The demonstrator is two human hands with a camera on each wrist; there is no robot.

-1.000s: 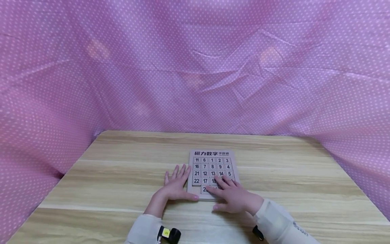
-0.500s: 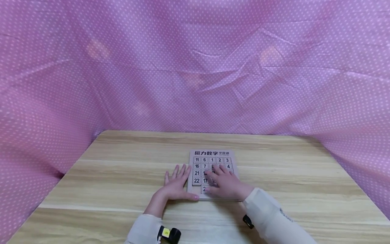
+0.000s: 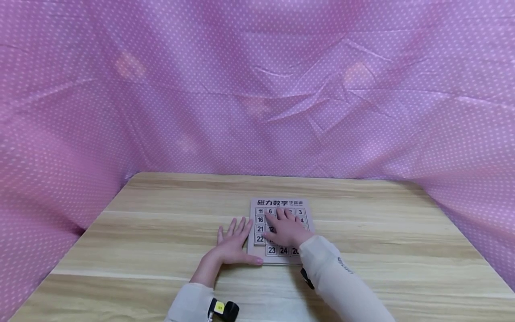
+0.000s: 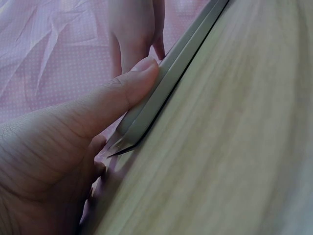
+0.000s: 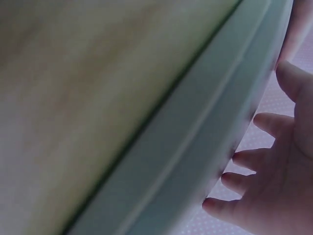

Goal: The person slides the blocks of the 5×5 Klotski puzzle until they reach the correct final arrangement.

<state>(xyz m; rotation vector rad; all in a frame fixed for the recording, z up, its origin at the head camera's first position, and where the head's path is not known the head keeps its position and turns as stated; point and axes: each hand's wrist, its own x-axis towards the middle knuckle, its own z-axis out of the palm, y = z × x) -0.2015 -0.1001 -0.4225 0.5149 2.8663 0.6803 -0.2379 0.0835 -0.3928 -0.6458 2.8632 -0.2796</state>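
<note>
A grey number sliding puzzle (image 3: 258, 252) lies flat on the table, with Chinese lettering (image 3: 272, 202) along its far edge and rows of numbered tiles. Its near-left corner slot holds no tile. My left hand (image 3: 233, 249) is beside the left edge, fingers spread and straight; in the left wrist view its thumb (image 4: 144, 73) rests on the near edge. Over the middle tiles lies my right hand (image 3: 287, 231), fingers extended and spread, hiding several numbers. Tiles 23 (image 3: 272, 250) and 24 (image 3: 283, 250) show below it. In the right wrist view the fingertips (image 5: 266, 122) meet the puzzle's upper face.
The wooden table (image 3: 161, 214) extends around the puzzle on all sides. Pink dotted cloth (image 3: 257, 89) hangs behind and at both sides. A black wrist camera (image 3: 230, 311) is strapped over the left sleeve.
My right hand has moved away from me and slightly left across the tiles, uncovering the near row and covering middle ones. The left hand and the puzzle stay in place.
</note>
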